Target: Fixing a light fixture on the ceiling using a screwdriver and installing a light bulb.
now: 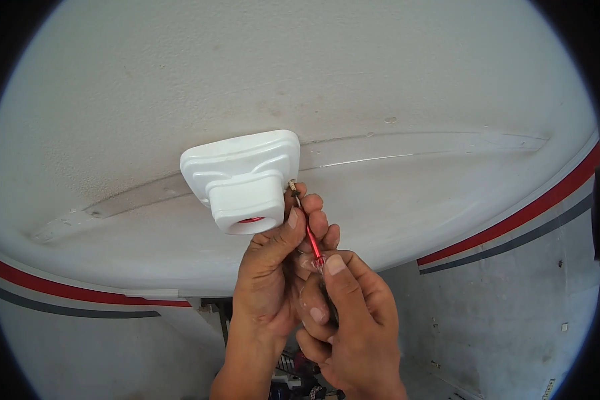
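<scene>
A white plastic fixture [240, 163], with an opening on its lower end, sits against a pale curved panel. At its right side is a small screw [293, 187], met by the tip of a red-shafted screwdriver [312, 237]. My left hand [267, 280] reaches up beneath the fixture, fingers curled and pinched around the screw and the screwdriver's upper end; the exact contact is partly hidden. My right hand [353, 320] is closed on the screwdriver's handle, which is mostly covered by my fingers.
The pale panel [393, 73] fills the upper view, crossed by a long raised strip [433, 143]. Curved walls with red and grey stripes [507, 220] stand at both sides. Far below, behind my hands, some dark objects [290, 383] show indistinctly.
</scene>
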`<state>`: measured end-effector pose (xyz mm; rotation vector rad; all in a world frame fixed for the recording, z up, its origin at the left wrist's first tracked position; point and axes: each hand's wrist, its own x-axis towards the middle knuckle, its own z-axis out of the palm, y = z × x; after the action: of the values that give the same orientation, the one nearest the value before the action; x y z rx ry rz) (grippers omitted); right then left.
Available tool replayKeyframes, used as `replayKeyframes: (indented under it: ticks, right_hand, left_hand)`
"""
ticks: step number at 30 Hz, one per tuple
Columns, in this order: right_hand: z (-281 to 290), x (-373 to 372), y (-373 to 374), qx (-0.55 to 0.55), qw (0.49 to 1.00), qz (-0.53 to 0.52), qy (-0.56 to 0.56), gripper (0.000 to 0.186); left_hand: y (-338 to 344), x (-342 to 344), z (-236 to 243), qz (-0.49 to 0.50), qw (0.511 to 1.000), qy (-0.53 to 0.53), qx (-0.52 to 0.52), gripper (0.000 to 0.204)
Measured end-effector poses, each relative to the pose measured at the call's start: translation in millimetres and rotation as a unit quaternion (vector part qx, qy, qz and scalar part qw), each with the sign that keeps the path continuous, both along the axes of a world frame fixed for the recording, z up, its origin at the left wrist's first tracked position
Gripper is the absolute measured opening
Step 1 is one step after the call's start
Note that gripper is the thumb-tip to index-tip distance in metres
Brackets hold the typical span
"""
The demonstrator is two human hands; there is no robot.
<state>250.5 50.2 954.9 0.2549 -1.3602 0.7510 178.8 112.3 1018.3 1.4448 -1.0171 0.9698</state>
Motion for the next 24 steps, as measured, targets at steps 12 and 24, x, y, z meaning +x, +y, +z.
replayKeyframes:
  ticks: [12,24]
  right_hand:
    - [11,-9,20,0.232,0.587,-0.756,0.173,0.011]
    - [10,-11,25,0.190,0.890,-0.391,0.137,0.014]
  left_hand:
    - [1,7,5,-0.006,0.999,-0.003,-0.036,0.021]
    - [6,5,7,-0.070,0.996,0.050,-0.001,0.028]
